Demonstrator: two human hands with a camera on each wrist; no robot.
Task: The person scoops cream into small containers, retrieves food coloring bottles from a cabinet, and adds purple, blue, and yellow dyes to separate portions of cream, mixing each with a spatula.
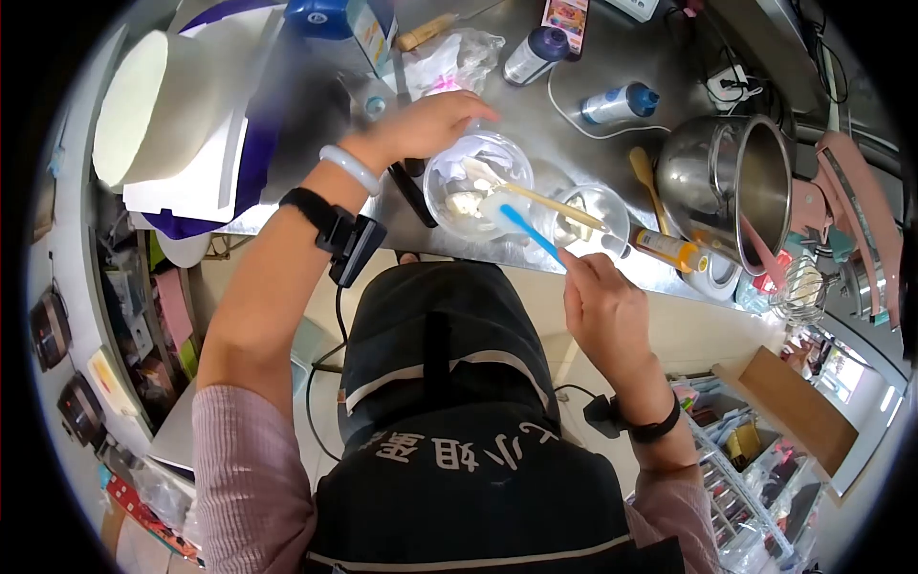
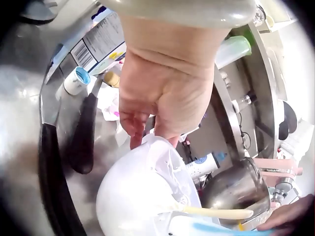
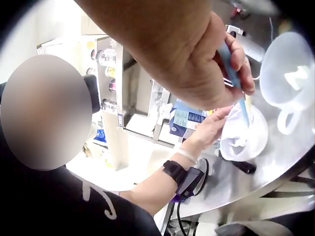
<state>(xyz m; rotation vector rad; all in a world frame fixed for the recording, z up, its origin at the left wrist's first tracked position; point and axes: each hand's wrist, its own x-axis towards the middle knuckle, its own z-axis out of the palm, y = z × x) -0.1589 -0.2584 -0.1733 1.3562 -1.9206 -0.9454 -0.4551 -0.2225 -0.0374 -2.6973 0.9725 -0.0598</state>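
Note:
A clear plastic bowl (image 1: pixel 442 208) with white creamy stuff stands near the counter's front edge. My left hand (image 1: pixel 435 124) holds its far rim, fingers and thumb right at the edge in the left wrist view. My right hand (image 1: pixel 612 311) grips the blue handle of a spatula (image 1: pixel 528 230), whose pale head is over the bowl's near right side. A pale stick (image 1: pixel 564 209) slants out of the bowl toward a clear jug (image 1: pixel 617 206). White lumps lie inside that jug, whose handle shows in the right wrist view.
Right of the jug are an orange-labelled bottle (image 1: pixel 669 251), a wooden spoon (image 1: pixel 645 182) and a steel mixing bowl (image 1: pixel 684 172) beside a pink mixer (image 1: pixel 851 210). Two bottles, one a blue-capped bottle (image 1: pixel 612 103), stand farther back. Black-handled tools (image 2: pixel 86 137) lie left of the bowl.

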